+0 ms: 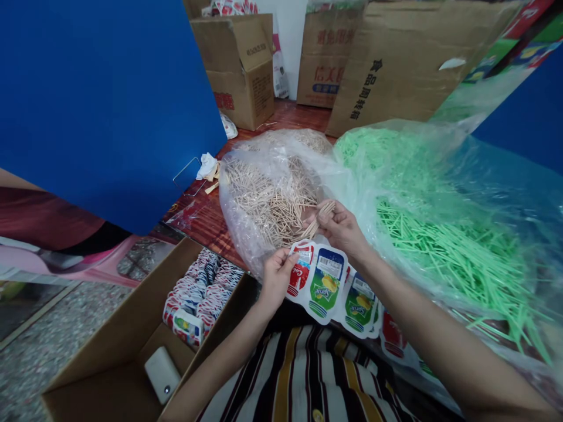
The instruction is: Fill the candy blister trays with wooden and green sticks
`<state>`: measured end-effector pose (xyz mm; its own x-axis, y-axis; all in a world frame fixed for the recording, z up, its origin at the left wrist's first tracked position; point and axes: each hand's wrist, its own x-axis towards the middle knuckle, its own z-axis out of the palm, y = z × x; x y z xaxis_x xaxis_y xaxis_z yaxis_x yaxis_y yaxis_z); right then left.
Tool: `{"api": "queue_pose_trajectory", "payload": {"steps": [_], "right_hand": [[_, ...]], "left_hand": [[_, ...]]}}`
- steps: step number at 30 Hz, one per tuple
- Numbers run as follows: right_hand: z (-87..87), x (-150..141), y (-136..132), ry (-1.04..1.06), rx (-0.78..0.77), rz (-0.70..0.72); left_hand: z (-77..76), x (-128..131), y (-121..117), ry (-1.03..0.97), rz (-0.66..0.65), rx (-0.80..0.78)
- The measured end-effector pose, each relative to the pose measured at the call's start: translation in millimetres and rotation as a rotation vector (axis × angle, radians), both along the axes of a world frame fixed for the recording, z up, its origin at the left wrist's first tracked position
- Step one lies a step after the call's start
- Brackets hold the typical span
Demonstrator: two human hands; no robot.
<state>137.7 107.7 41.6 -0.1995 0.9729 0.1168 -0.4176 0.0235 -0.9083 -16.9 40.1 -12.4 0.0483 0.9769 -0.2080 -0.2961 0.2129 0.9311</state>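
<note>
My left hand (pixel 278 275) pinches the red Cola end of a strip of joined, bottle-shaped sachets (pixel 328 281) between thumb and fingers. Green Sprite and red Cola prints alternate along this strip, which hangs over my lap to the right. Just above it, my right hand (pixel 341 227) is closed on a small bundle of thin tan sticks (pixel 323 215). Under and behind that bundle lies a clear plastic bag (pixel 233 205) heaped with loose tan sticks (pixel 272 199). The right fingers are at the near side of the heap.
Bright green sticks (pixel 457 258) fill another clear bag to the right. At lower left an open carton (pixel 109 340) holds stacked sachets (pixel 200 299) and a white device (pixel 162 374). Cardboard boxes (pixel 261 88) stand at the back; a blue panel (pixel 109 105) rises on the left.
</note>
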Motion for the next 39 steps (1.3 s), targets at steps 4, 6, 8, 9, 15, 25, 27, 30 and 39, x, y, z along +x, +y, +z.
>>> {"api": "queue_pose_trajectory", "payload": {"steps": [4, 6, 8, 9, 15, 25, 27, 30, 39], "right_hand": [[0.5, -2, -6, -0.034, -0.019, 0.084], [0.0, -2, -7, -0.078, -0.005, 0.126], [-1.1, -2, -7, -0.137, 0.012, 0.165], [-1.8, -2, -7, -0.169, 0.017, 0.186], [0.0, -1, -7, -0.301, 0.04, 0.325], [3.8, 8, 1, -0.272, 0.024, 0.175], [6.0, 13, 4, -0.301, 0.088, 0.042], [15.1, 20, 3, -0.309, 0.187, -0.174], [23.6, 18, -10, -0.34, 0.097, -0.096]], "left_hand": [[0.5, 1, 1, -0.036, 0.006, 0.008], [-0.3, 1, 2, -0.041, 0.01, 0.014], [-2.5, 0, 3, -0.034, 0.015, 0.022], [-3.8, 0, 3, -0.025, 0.02, 0.029], [-7.5, -2, 6, 0.018, 0.039, 0.07], [-9.9, -5, 6, -0.029, 0.032, 0.046], [-11.3, -5, 6, -0.057, 0.038, 0.034], [-11.6, -5, 5, -0.081, 0.047, 0.027], [-9.1, -2, 3, -0.083, 0.038, 0.003]]}}
